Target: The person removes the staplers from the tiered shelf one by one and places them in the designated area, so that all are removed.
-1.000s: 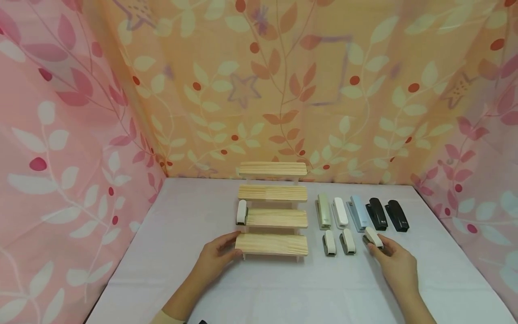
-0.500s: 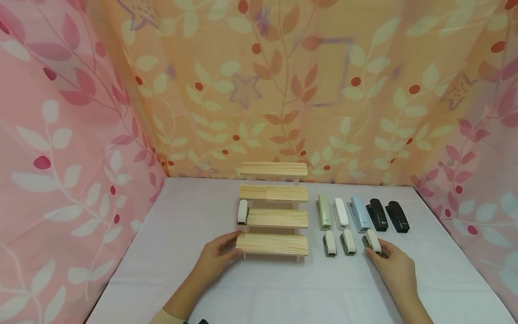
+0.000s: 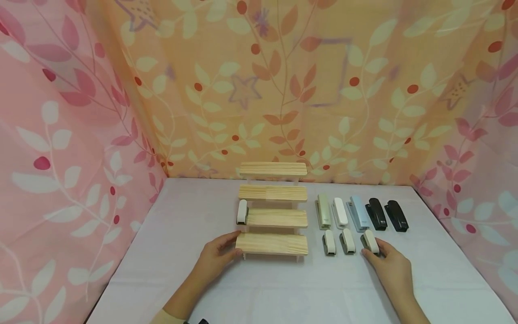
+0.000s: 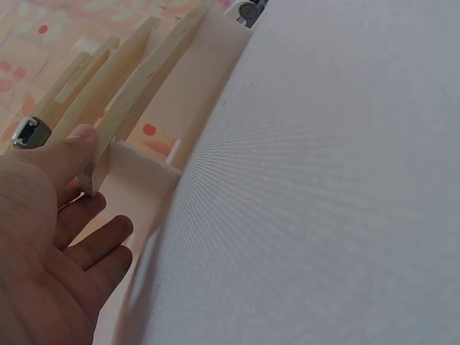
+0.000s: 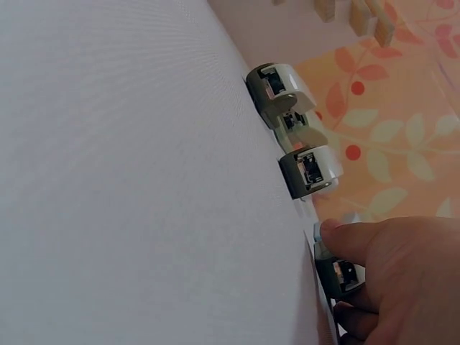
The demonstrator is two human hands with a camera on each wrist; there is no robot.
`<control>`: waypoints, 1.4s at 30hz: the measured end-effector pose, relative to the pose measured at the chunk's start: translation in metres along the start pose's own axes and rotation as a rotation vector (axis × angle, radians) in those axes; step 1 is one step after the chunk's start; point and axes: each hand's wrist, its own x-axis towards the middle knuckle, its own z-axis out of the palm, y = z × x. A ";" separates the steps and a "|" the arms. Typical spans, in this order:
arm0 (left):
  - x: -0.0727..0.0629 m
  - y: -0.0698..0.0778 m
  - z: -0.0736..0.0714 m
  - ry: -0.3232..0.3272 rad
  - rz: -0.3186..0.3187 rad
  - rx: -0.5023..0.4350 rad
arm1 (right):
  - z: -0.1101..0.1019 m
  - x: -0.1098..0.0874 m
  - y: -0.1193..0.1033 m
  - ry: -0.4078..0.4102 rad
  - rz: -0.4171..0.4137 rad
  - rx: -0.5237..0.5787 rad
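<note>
My left hand (image 3: pixel 215 258) pinches the left end of the lowest board of a tiered wooden display rack (image 3: pixel 272 244). In the left wrist view the thumb lies over the board (image 4: pixel 147 83) and a finger is under it. A small white stapler (image 3: pixel 242 212) stands at the left end of the second board from the bottom. My right hand (image 3: pixel 391 266) holds another small white stapler (image 3: pixel 370 241) between thumb and fingers, low at the table. To its left stand two alike small staplers, one nearer (image 3: pixel 347 241) and one farther (image 3: pixel 329 243).
Behind the small staplers is a row of longer ones: green (image 3: pixel 323 211), white (image 3: pixel 340 213), light blue (image 3: pixel 358 213) and two black, one left (image 3: pixel 377 213) and one right (image 3: pixel 396 216). Patterned cloth (image 3: pixel 283 90) walls the white table (image 3: pixel 194 202) at the back and both sides.
My right hand has shifted slightly left, and the small stapler in it has turned from slanted to nearly in line with its neighbours. The left hand has stayed on the rack.
</note>
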 end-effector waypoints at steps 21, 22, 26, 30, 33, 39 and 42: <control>-0.002 -0.002 0.001 -0.011 -0.009 -0.020 | -0.042 0.001 -0.040 0.070 0.006 0.147; -0.001 -0.002 0.001 -0.010 -0.009 -0.020 | -0.044 0.001 -0.046 0.071 -0.018 0.158; -0.001 -0.002 0.001 -0.009 -0.011 -0.021 | -0.050 -0.001 -0.079 0.045 -0.109 0.200; 0.000 -0.003 0.001 -0.006 -0.002 -0.007 | -0.048 -0.005 -0.116 0.010 -0.204 0.235; 0.001 -0.002 0.001 -0.003 0.008 -0.005 | -0.042 -0.009 -0.140 -0.003 -0.270 0.271; 0.000 0.001 0.000 -0.008 0.005 0.000 | -0.027 -0.014 -0.182 -0.076 -0.351 0.327; 0.000 0.000 0.000 -0.008 -0.003 0.008 | -0.019 -0.018 -0.201 -0.116 -0.370 0.355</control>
